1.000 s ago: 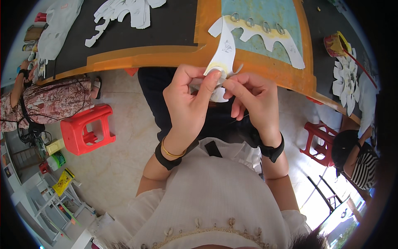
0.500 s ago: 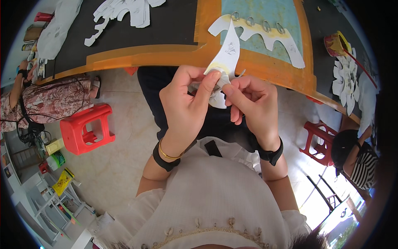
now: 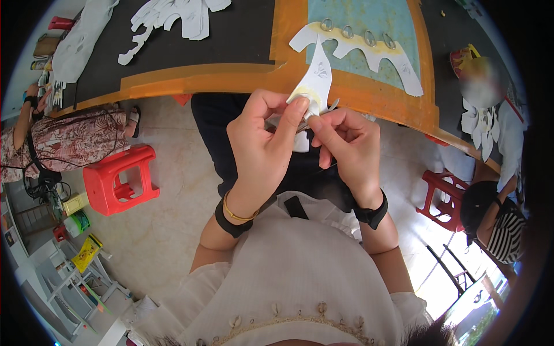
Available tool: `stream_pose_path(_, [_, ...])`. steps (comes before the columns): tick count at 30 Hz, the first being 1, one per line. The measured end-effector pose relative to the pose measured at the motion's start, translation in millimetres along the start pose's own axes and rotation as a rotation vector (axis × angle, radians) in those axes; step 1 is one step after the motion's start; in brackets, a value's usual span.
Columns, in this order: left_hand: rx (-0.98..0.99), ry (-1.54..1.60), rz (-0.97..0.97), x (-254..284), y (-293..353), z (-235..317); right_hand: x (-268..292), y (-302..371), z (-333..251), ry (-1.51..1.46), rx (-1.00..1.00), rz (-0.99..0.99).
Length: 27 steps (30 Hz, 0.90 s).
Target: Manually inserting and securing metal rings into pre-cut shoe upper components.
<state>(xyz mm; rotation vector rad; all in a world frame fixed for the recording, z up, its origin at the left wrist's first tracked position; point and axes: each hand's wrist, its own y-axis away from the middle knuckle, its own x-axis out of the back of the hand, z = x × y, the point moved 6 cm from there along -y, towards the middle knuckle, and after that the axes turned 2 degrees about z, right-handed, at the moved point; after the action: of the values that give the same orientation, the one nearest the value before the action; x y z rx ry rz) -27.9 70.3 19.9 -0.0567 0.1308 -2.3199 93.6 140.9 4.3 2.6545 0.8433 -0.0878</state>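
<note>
My left hand (image 3: pixel 262 132) pinches a white cut piece (image 3: pixel 318 75) of sheet material between thumb and fingers, just off the table's near edge. The piece has a curved, pointed upper end, a faint printed mark and a yellowish smear near my thumb. Opposite, my right hand (image 3: pixel 349 138) grips a narrow white tab of the same piece with thumb and bent fingers. A thin metal edge shows beside that tab; its full shape is hidden. Beyond my hands lies a white scalloped piece (image 3: pixel 381 55), yellowed along its upper edge, with several oval metal rings (image 3: pixel 347 31) along it.
Orange tape (image 3: pixel 196 76) borders the dark tabletop (image 3: pixel 236 34) and a stained blue-green sheet (image 3: pixel 360 10). White cut pieces (image 3: pixel 193 20) lie far left. At right stand a container (image 3: pixel 460 60) and a blurred patch. Red stools (image 3: pixel 118 179) flank me; other people are at both sides.
My right hand has shifted slightly left and holds the tab closer to my left thumb. The white part hanging below shows less. A blurred patch now covers part of the container at right.
</note>
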Motion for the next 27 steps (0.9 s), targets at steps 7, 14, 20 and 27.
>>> stream_pose_path(7, [0.039, 0.05, 0.009, 0.3, 2.6, 4.3, -2.0, -2.8, 1.6, -0.053, 0.027, 0.009])
stream_pose_path(14, [0.032, 0.014, 0.043, 4.0, 9.6, 16.8, -5.0, 2.9, -6.4, -0.098, 0.007, -0.005])
stream_pose_path(20, [0.013, -0.024, -0.054, -11.3, 14.9, 17.0, 13.8, 15.0, -16.9, -0.079, 0.058, 0.003])
stream_pose_path(27, [-0.164, -0.026, -0.144, -40.9, 21.7, 29.0, 49.9, 28.3, -23.6, -0.04, 0.288, 0.119])
